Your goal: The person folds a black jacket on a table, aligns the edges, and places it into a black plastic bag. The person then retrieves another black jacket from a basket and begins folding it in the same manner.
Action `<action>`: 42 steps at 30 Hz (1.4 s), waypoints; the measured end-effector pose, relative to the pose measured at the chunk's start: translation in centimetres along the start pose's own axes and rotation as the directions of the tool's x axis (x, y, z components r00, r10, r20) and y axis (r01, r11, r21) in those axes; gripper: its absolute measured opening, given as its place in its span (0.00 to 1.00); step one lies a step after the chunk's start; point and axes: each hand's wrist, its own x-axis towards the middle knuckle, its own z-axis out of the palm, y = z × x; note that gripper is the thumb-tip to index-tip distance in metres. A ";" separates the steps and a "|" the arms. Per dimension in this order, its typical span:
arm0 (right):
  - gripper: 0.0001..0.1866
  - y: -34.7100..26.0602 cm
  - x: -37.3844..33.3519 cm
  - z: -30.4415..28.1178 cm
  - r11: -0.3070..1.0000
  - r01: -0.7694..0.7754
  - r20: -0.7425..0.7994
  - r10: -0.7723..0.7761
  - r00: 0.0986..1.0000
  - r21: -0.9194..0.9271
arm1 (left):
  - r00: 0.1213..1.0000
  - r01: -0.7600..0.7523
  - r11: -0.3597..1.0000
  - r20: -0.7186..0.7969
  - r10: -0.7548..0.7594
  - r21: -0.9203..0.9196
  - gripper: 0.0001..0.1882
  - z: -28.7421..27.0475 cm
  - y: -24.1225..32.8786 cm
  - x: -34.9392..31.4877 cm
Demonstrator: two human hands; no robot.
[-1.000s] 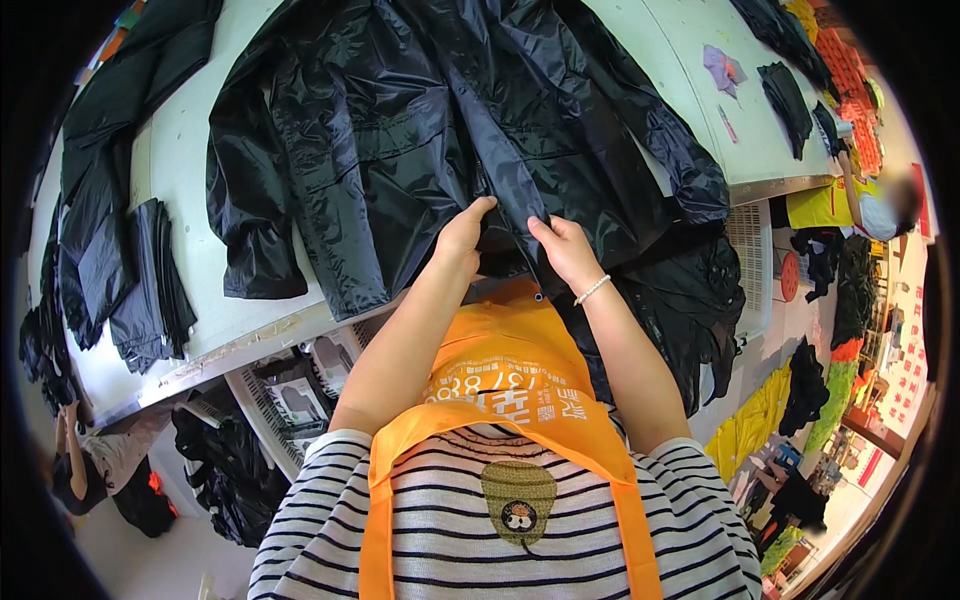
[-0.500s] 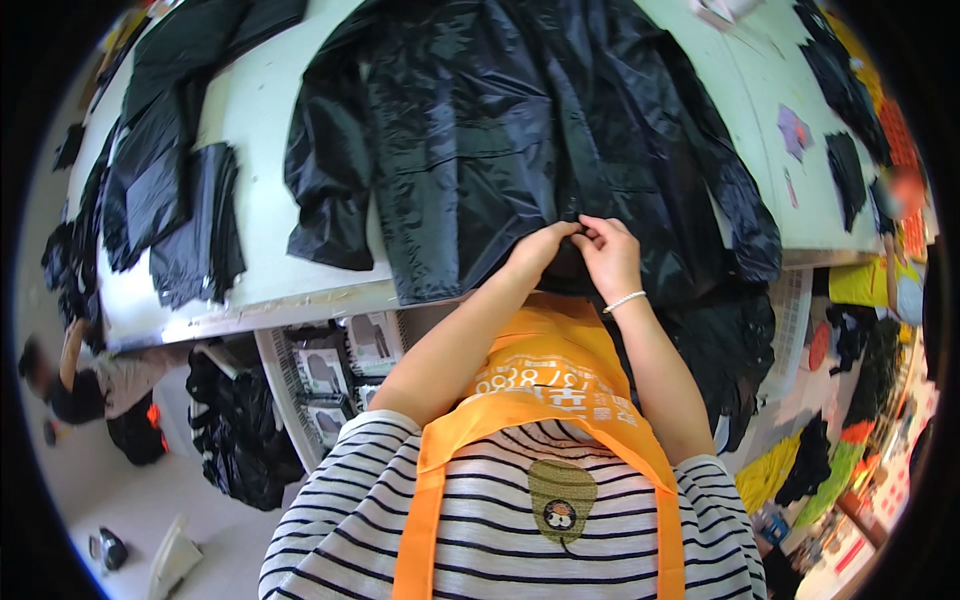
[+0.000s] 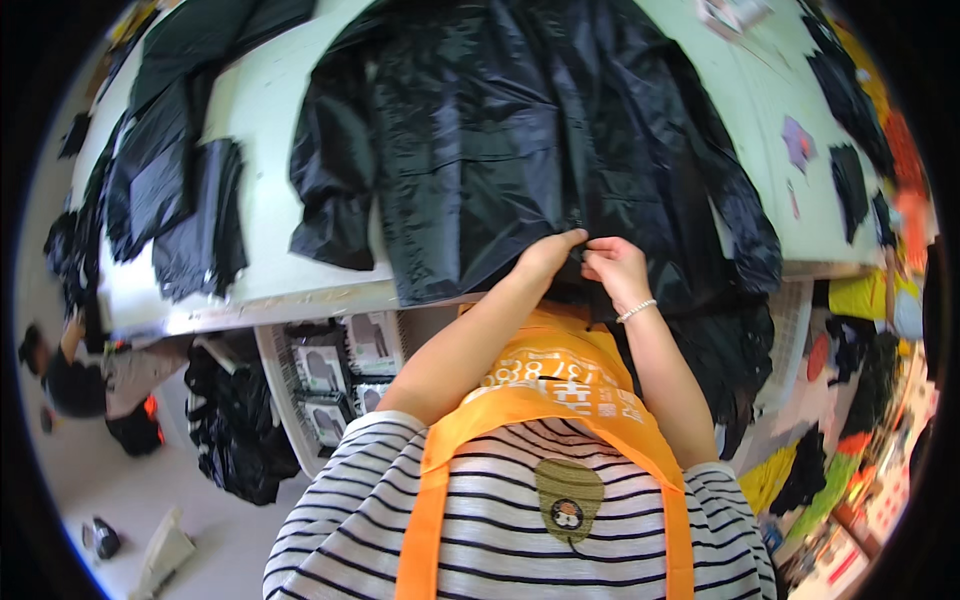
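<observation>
A person in a striped shirt and an orange apron (image 3: pixel 545 395) stands at the near edge of a white table (image 3: pixel 265 215); a black jacket (image 3: pixel 520 140) lies spread open across the table's middle, its hem hanging over the near edge towards the person. Both hands meet at the jacket's front, just above that near edge; the left hand (image 3: pixel 548 254) is closed, fingers pinched on the dark fabric at the centre line; the right hand (image 3: pixel 617 268), a thin bracelet (image 3: pixel 636 311) on its wrist, is likewise curled shut and grips the fabric just beside the left, the two hands touching or very nearly so. What exactly sits between the fingertips is too dark to tell. The jacket's left sleeve (image 3: pixel 330 190) lies bent towards the table's near-left part; its right sleeve (image 3: pixel 745 225) runs down to the near-right edge and droops over it. Other black garments (image 3: pixel 170 190) are heaped along the table's left edge, well apart from the hands; small dark cloth pieces (image 3: pixel 850 175) lie near the far-right corner. Under the table stands a wire rack (image 3: pixel 335 380); beside it a black bag (image 3: pixel 230 420) rests on the floor.
</observation>
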 end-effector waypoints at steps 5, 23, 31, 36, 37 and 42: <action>0.09 -0.1 -0.3 -1.2 0.963 -0.269 0.100 0.268 0.958 0.001 | 0.994 -0.009 0.998 -0.104 0.014 0.056 0.13 0.7 0.1 -1.2; 0.04 1.2 0.3 0.9 0.838 -0.264 0.133 0.227 0.965 0.477 | 0.885 -0.241 0.958 -0.370 0.282 0.154 0.23 -1.1 -1.7 -2.7; 0.05 1.4 0.3 0.9 0.827 -0.286 0.134 0.253 0.958 0.484 | 0.824 -0.306 0.796 -0.273 0.496 0.522 0.21 -1.8 -2.5 -2.6; 0.05 1.0 0.0 1.2 0.799 -0.314 0.113 0.300 0.947 0.512 | 0.686 -0.172 0.189 -0.020 0.727 0.967 0.21 -2.8 -3.6 -2.1; 0.05 1.0 0.1 1.3 0.806 -0.310 0.100 0.302 0.948 0.504 | 0.678 -0.137 0.053 0.055 0.733 0.989 0.21 -2.7 -3.6 -2.4; 0.03 2.0 0.3 1.5 0.874 -0.270 0.067 0.266 0.962 0.405 | 0.693 -0.020 -0.703 0.517 0.502 0.711 0.25 -3.4 -3.2 -3.0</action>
